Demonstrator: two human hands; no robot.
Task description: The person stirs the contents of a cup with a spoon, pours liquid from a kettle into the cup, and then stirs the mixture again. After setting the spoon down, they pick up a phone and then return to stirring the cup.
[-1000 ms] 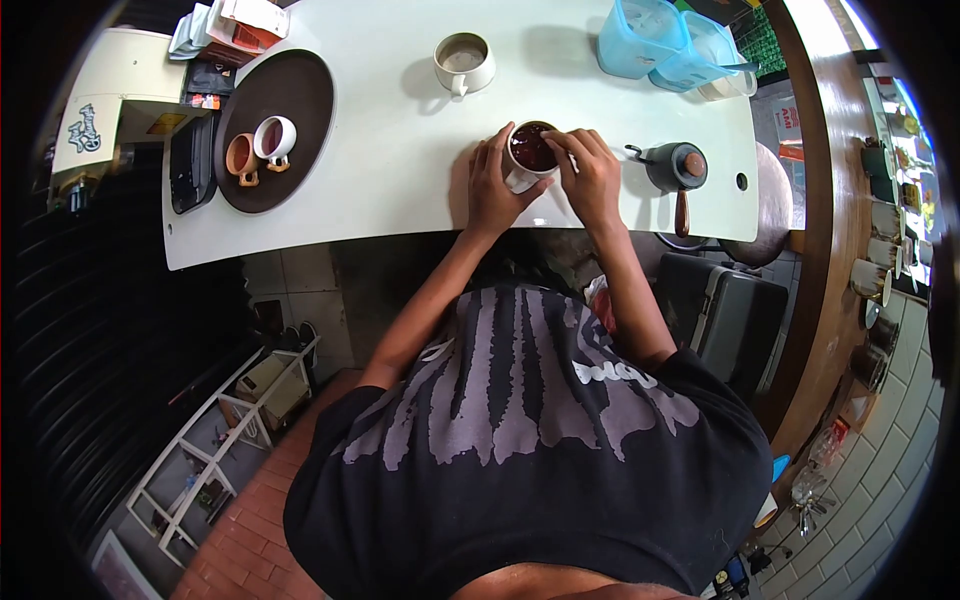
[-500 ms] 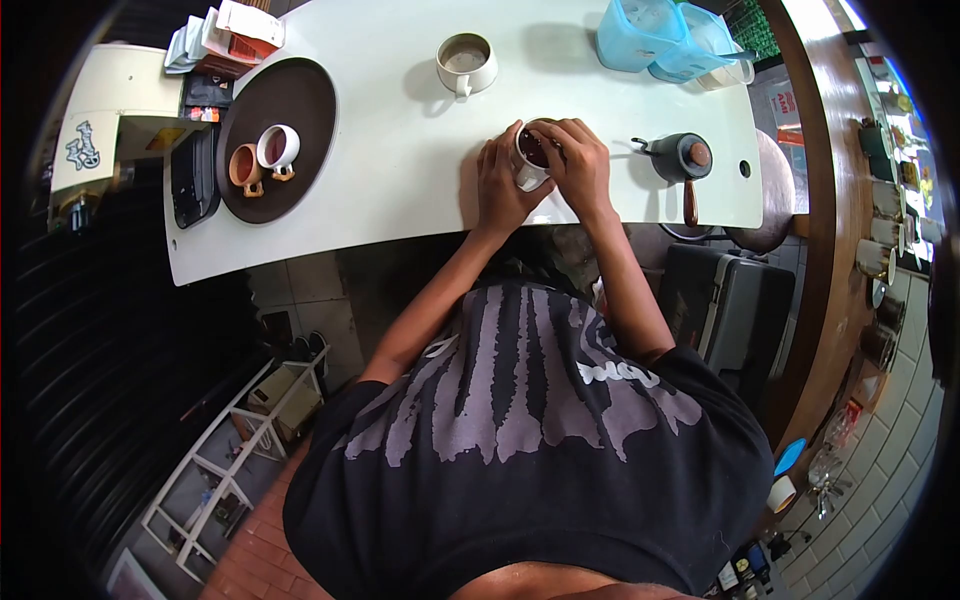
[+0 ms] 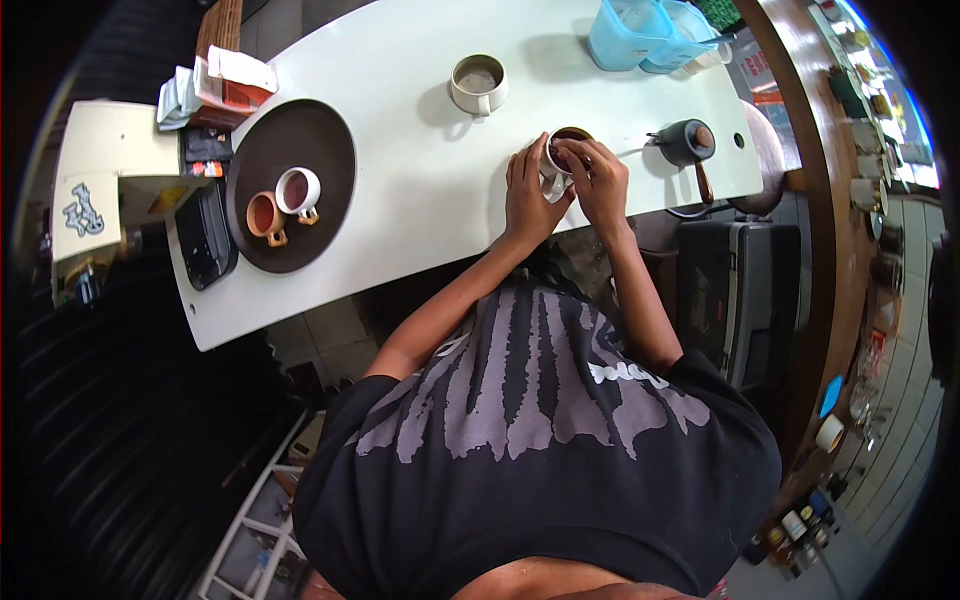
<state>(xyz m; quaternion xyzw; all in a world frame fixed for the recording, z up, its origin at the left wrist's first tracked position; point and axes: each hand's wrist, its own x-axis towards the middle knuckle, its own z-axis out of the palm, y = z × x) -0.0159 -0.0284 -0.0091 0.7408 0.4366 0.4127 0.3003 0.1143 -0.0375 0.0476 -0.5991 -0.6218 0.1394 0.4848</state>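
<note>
A white cup (image 3: pixel 556 186) with dark reddish contents stands on the white table near its front edge, its handle towards me. My left hand (image 3: pixel 532 200) is curved round the cup's left side, with the thumb near the handle. Over the right rim, my right hand (image 3: pixel 601 185) has its fingers bent down into the cup's mouth. Its fingertips are partly hidden, so whatever they hold cannot be made out. Farther back is a second white cup (image 3: pixel 479 88) with its handle facing me. To the right of my hands stands a small dark kettle (image 3: pixel 685 143) with a wooden handle.
A round brown tray (image 3: pixel 325 150) on the left bears a white cup (image 3: pixel 298 192) and an orange-brown cup (image 3: pixel 265 220). Beside it lie a black flat device (image 3: pixel 205 232) and paper packets (image 3: pixel 235 78). Blue containers (image 3: pixel 628 38) stand at the back right.
The view has turned, so the table appears tilted and my hands and the cup sit farther right. My hands stay at the cup, the right fingers still over its mouth.
</note>
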